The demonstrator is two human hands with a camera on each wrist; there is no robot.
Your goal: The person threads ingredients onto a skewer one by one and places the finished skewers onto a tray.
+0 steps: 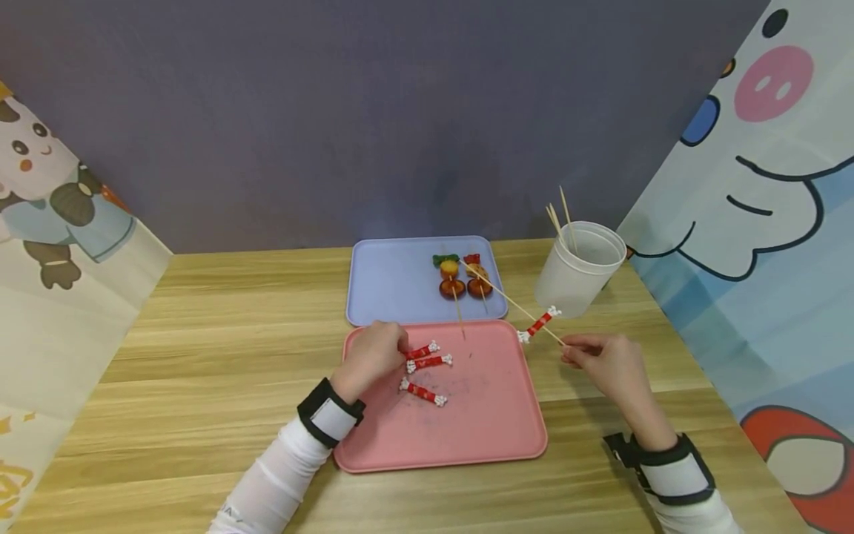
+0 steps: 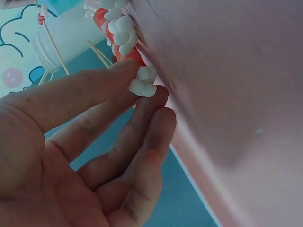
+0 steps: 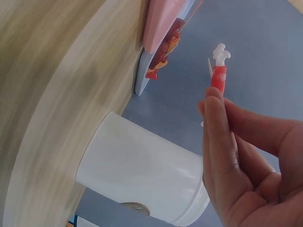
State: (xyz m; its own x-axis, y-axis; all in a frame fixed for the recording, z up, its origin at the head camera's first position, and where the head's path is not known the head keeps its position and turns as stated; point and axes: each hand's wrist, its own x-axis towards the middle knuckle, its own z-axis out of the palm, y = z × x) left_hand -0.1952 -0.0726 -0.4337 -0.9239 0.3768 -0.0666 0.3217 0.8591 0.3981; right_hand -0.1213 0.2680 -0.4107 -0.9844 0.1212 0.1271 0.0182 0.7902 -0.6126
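My right hand [image 1: 610, 367] pinches the lower end of a wooden skewer [image 1: 500, 293] between thumb and fingers, to the right of the pink tray [image 1: 494, 437]. Across that skewer sits a red stick with white knobbly ends [image 1: 539, 325], apparently pierced at its middle. On the tray's left side my left hand [image 1: 373, 360] pinches another red stick with white knobbly ends [image 2: 143, 81] by thumb and fingers. Two more such sticks, an upper one [image 1: 430, 363] and a lower one [image 1: 423, 392], lie on the tray close to that hand.
Behind the pink tray lies a blue tray [image 1: 394, 278] with two loaded skewers [image 1: 451, 288], one reaching over the pink tray. A white bucket [image 1: 574, 274] holding several bare skewers [image 1: 565, 211] stands at the back right. A grey panel [image 1: 400, 126] rises behind the wooden table [image 1: 220, 356].
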